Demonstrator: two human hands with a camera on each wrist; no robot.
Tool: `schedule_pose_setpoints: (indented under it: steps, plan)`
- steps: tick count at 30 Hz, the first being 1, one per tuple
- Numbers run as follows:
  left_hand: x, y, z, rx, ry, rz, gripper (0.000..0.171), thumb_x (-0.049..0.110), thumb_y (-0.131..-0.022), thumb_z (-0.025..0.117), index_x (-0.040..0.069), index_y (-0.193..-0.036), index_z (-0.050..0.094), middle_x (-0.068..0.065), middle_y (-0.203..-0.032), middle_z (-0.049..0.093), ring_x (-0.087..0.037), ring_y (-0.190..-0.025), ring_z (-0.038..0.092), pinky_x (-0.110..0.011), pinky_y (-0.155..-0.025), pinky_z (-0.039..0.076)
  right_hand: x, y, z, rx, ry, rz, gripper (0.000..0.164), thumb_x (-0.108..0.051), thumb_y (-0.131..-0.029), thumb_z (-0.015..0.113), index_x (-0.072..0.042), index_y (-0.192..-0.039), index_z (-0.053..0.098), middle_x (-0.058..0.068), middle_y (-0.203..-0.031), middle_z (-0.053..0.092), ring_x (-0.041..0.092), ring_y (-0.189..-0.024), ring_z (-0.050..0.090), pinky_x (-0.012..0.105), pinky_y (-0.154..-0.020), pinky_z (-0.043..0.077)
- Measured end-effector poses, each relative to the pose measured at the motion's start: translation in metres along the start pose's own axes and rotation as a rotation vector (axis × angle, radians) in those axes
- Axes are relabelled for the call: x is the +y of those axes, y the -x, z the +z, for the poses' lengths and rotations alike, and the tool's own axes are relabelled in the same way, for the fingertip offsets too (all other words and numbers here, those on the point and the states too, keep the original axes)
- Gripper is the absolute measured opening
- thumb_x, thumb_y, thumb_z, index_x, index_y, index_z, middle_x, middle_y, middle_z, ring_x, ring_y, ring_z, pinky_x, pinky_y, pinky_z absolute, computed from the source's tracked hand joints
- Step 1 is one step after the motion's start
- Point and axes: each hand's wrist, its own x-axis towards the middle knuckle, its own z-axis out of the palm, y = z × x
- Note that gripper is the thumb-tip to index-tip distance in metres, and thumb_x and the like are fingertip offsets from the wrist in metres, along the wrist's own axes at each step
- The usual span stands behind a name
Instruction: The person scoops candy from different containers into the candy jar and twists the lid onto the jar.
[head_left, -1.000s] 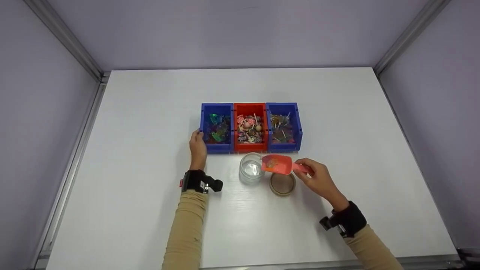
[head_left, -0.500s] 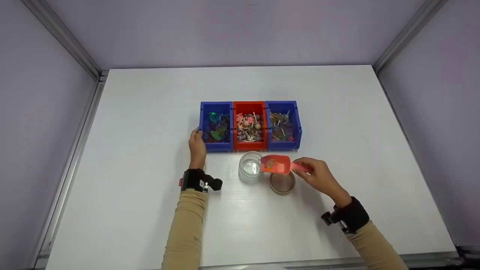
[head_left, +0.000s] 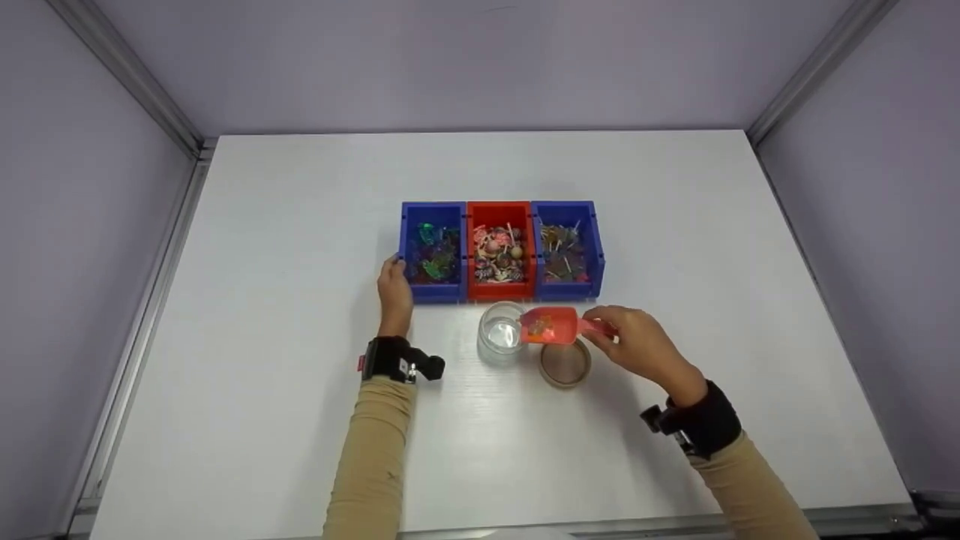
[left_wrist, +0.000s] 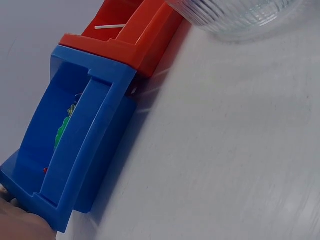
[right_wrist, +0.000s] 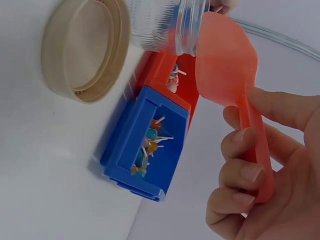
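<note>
My right hand (head_left: 630, 337) holds a pink-orange scoop (head_left: 564, 328) by its handle, fingers curled round it in the right wrist view. A few small candies (head_left: 538, 327) lie in the scoop. Its lip is at the mouth of a clear glass jar (head_left: 501, 337), which shows no candy inside. A round lid (head_left: 565, 364) lies on the table below the scoop. My left hand (head_left: 395, 300) grips the outer left side of a blue bin (left_wrist: 75, 150) holding wrapped green candies (head_left: 436, 268). Its fingertips are mostly hidden.
A red bin (head_left: 501, 294) of mixed lollipops stands in the middle of the row, joined by another blue bin (head_left: 566, 293) of lollipops on the right. All stand on a white table (head_left: 285, 337) between pale walls.
My right hand has risen slightly and the scoop has shifted a little left, its lip nearer the jar. My left hand has stayed at the blue bin.
</note>
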Motion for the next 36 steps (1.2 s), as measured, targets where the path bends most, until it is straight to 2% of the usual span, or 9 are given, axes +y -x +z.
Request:
schedule_pose_setpoints:
  steps: [4, 13, 18, 22, 36]
  plan:
    - [0.002, 0.0, 0.001, -0.007, -0.002, -0.016, 0.047, 0.022, -0.105, 0.029, 0.004, -0.148, 0.035, -0.016, -0.156, 0.035, -0.028, -0.149, 0.026, -0.04, -0.124, 0.023, -0.006, -0.002, -0.006, -0.01, 0.093, -0.064, 0.021, -0.012, -0.089, 0.067, 0.0, -0.106, 0.07, 0.014, -0.087, 0.073, 0.021, -0.069, 0.063, 0.041, -0.067, 0.057]
    - [0.001, 0.0, 0.001, -0.007, 0.001, 0.002, 0.046, 0.022, -0.105, 0.029, 0.004, -0.147, 0.035, -0.017, -0.155, 0.036, -0.029, -0.149, 0.027, -0.041, -0.124, 0.024, -0.015, -0.007, -0.012, -0.009, 0.191, -0.129, 0.013, -0.011, -0.089, 0.066, -0.003, -0.099, 0.07, 0.012, -0.075, 0.067, 0.021, -0.063, 0.059, 0.039, -0.062, 0.054]
    - [-0.001, 0.001, 0.0, -0.013, 0.014, 0.034, 0.046, 0.02, -0.105, 0.028, 0.002, -0.147, 0.034, -0.018, -0.155, 0.035, -0.03, -0.149, 0.026, -0.041, -0.124, 0.023, -0.021, -0.012, -0.015, -0.012, 0.23, -0.138, 0.01, -0.01, -0.088, 0.068, -0.002, -0.094, 0.071, 0.012, -0.075, 0.065, 0.021, -0.062, 0.06, 0.037, -0.058, 0.053]
    - [0.0, 0.002, 0.0, -0.018, 0.011, 0.028, 0.046, 0.021, -0.105, 0.028, 0.003, -0.147, 0.034, -0.017, -0.155, 0.034, -0.029, -0.149, 0.026, -0.041, -0.124, 0.023, -0.028, -0.015, -0.019, -0.031, 0.25, -0.132, 0.01, -0.011, -0.087, 0.068, -0.002, -0.091, 0.07, 0.012, -0.075, 0.064, 0.021, -0.061, 0.059, 0.036, -0.055, 0.052]
    - [-0.002, 0.003, -0.001, -0.006, 0.002, 0.038, 0.045, 0.021, -0.106, 0.029, 0.003, -0.147, 0.035, -0.017, -0.155, 0.034, -0.029, -0.148, 0.027, -0.041, -0.124, 0.024, -0.029, -0.016, -0.021, -0.084, 0.242, -0.107, 0.012, -0.01, -0.087, 0.068, 0.0, -0.093, 0.07, 0.013, -0.077, 0.067, 0.021, -0.063, 0.059, 0.037, -0.059, 0.054]
